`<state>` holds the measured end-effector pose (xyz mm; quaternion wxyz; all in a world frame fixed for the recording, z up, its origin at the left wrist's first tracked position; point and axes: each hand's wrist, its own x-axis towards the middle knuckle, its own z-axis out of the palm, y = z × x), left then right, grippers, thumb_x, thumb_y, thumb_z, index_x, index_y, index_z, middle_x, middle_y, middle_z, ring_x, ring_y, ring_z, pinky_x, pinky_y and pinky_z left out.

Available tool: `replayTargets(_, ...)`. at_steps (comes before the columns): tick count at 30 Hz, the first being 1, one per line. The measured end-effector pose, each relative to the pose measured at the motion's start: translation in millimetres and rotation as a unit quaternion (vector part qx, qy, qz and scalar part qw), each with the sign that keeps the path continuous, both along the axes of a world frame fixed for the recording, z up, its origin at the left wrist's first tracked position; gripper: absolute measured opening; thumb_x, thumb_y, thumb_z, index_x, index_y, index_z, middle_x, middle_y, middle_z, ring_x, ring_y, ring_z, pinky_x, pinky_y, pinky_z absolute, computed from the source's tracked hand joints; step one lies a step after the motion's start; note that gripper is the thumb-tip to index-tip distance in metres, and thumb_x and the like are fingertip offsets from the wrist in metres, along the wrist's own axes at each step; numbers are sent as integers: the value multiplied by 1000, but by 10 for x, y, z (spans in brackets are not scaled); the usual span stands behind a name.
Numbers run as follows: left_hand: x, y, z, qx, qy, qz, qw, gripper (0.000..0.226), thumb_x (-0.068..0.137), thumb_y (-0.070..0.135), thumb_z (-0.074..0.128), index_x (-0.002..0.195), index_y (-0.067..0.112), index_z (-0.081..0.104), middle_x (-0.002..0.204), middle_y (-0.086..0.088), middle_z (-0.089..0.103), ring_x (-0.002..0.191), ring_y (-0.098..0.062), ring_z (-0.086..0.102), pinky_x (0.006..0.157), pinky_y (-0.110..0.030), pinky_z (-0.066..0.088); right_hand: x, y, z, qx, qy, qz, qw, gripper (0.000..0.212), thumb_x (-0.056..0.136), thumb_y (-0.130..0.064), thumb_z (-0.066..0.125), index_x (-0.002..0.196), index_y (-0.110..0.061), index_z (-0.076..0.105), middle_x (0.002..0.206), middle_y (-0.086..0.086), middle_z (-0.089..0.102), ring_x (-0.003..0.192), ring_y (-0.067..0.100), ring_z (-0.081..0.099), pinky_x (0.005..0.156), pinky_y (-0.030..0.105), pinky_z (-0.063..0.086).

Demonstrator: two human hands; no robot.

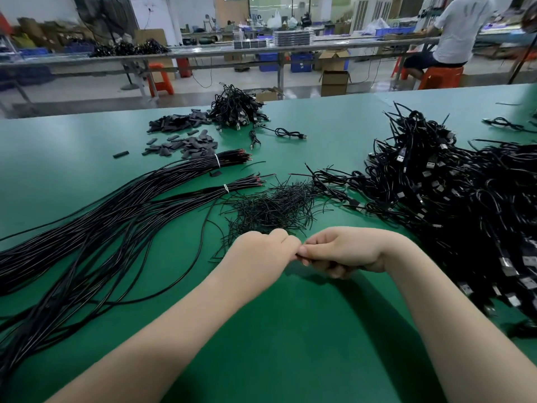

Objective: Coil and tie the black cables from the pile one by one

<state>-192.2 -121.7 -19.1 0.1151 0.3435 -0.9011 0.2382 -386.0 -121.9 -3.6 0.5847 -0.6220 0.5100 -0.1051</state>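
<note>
Both hands are brought together just above the green table (290, 344), in front of the body. The left hand (261, 251) is curled into a loose fist and the right hand (345, 251) is also curled, with the fingertips of both meeting in the middle. Something thin and black is pinched between them (probably a short tie or a cable end, but it is too much hidden to be sure). The hands are likely held so close because a twist is being made, which needs two grips near each other.

The uncoiled cables (87, 228) are laid in long bundles to the left, each bound with a white band near the end, so that one can be drawn out easily. The short black ties (270, 207) are heaped directly beyond the hands, within easy reach. The finished coils (450, 199) are piled at the right, beside the right arm. A smaller heap of coils (235, 109) and some flat dark sleeves (186, 141) are placed farther away.

No box or tray is used on this table; everything lies loose on the mat. Blue crates (300, 62) are seen under the far bench, and their content cannot be told.
</note>
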Motion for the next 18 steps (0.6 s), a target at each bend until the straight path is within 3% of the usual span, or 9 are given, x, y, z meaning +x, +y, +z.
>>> replayTargets(4,-16,-16,-25,28,109,94,989,28,56,6,86,70,17,63,59,1,56,38,-21,47,46,-24,26,21,6,91,-93,-15,-61,994,42,71,-64,63,82,-23,67,68,-7,63,52,11,53,46,21,33)
replayTargets(6,29,-66,-42,29,173,145,974,21,73,14,82,71,15,61,60,-1,58,42,-23,49,50,-26,23,44,-18,88,-155,-27,-118,981,53,58,-68,67,86,-23,66,69,-9,68,54,11,58,45,21,33)
replayTargets(9,132,-169,-167,98,336,200,915,18,99,25,50,95,11,62,86,-6,67,69,-32,60,61,-32,32,71,-111,-49,-264,-3,-231,936,49,66,-62,75,102,-29,67,75,-9,68,62,10,63,55,21,44)
replayTargets(11,157,-201,-277,142,430,197,870,26,103,28,40,101,9,58,95,-5,65,83,-30,58,66,-34,34,132,-158,-210,-341,118,-277,890,48,75,-58,72,115,-32,64,93,-9,66,78,10,61,71,27,48)
replayTargets(14,132,-202,-320,147,479,174,848,24,104,28,38,84,18,48,74,7,51,70,-19,51,60,-33,28,273,-157,-464,-383,278,-239,848,50,86,-56,62,130,-34,57,118,-5,56,102,16,57,73,29,46)
replayTargets(16,113,-207,-293,150,491,160,843,29,104,25,37,75,24,37,65,13,41,59,-9,42,54,-32,25,306,-169,-531,-408,302,-223,832,38,90,-52,58,125,-35,63,115,-6,57,103,16,56,67,27,43)
replayTargets(18,104,-214,-294,165,494,159,839,33,104,25,35,71,26,35,61,10,38,56,-10,39,51,-33,25,303,-193,-533,-426,298,-229,823,28,93,-46,57,115,-35,70,103,-8,60,95,16,57,60,25,38)
